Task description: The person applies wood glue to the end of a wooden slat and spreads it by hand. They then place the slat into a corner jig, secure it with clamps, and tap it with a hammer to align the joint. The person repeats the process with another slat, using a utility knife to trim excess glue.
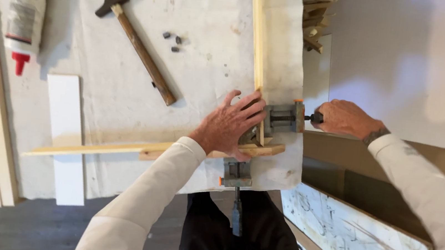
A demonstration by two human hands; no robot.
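Two thin wooden strips meet at a corner in a grey metal corner clamp (282,118) at the table's near right edge. One strip (258,40) runs away up the table, the other (97,148) runs left. My left hand (231,125) lies flat with spread fingers on the joint, pressing both strips. My right hand (346,118) is closed around the dark handle of the clamp's side screw. A second clamp screw (238,196) hangs down off the table edge toward my legs.
A hammer (136,45) with a wooden handle lies on the white-covered table (208,6), with a few small dark pieces (172,39) beside it. A glue bottle with a red tip (24,13) and a white board (66,135) lie left. Scrap wood sits far right.
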